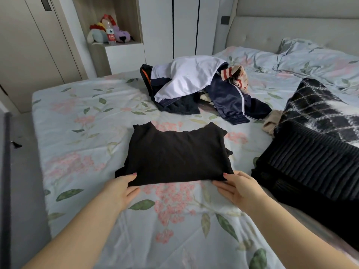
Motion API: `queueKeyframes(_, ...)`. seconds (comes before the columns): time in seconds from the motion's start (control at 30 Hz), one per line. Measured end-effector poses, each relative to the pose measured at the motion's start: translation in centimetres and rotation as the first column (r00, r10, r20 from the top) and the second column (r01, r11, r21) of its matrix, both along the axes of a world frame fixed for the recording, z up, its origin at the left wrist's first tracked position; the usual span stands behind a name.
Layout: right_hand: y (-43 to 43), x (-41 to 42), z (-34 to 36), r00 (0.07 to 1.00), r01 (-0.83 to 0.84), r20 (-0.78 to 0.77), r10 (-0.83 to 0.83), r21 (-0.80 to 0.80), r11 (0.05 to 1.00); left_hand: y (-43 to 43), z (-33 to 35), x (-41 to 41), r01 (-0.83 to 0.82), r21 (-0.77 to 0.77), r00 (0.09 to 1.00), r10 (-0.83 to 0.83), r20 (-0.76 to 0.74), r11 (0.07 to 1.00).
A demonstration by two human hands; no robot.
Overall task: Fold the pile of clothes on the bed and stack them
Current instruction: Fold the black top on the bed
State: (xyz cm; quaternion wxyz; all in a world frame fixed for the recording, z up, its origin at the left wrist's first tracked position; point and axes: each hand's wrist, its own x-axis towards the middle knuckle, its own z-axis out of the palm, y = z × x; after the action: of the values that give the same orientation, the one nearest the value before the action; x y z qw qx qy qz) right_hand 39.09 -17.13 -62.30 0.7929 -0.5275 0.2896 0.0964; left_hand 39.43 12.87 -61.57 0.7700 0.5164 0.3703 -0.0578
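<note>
Left hand [124,186], right hand [236,188] pinch top [174,156]; niche [128,16]: toys [97,34].

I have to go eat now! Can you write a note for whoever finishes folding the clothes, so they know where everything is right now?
Left hand: pinches the near left corner of the black top.
Right hand: pinches its near right corner.
Black top: lies flat on the bed, already folded smaller, not yet stacked.
Pile: behind the top, an unfolded heap with a white garment, a navy jacket and a striped piece.
Dark knit: at the right edge; I cannot tell if it is folded.
Left to do: finish the top, fold the heap, stack everything.
</note>
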Motion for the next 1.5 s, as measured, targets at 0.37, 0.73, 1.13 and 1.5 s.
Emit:
queueKeyframes(0.37,-1.2,-6.5,2.7,0.989,-0.101,-0.098,0.107,0.064,0.993,3.7,2.0,-5.7,0.283,0.112,0.959,-0.280,-0.047,0.952)
queueKeyframes(0.73,-0.5,-6.4,5.5,0.986,0.046,0.145,-0.086,0.261,0.964,4.1,5.4,-6.6,0.150,-0.132,0.934,-0.096,0.345,0.980)
queueKeyframes(1.13,0.0,-3.1,2.4,0.987,0.034,0.117,-0.110,0.516,0.856,-0.4,5.0,-2.2,0.452,-0.106,0.852,-0.394,0.345,0.886)
queueKeyframes(1.5,0.1,-4.1,1.3,0.996,0.091,0.027,-0.090,-0.025,0.996,-4.1,1.8,-1.1,0.098,-0.293,0.995,-0.096,0.023,0.951)
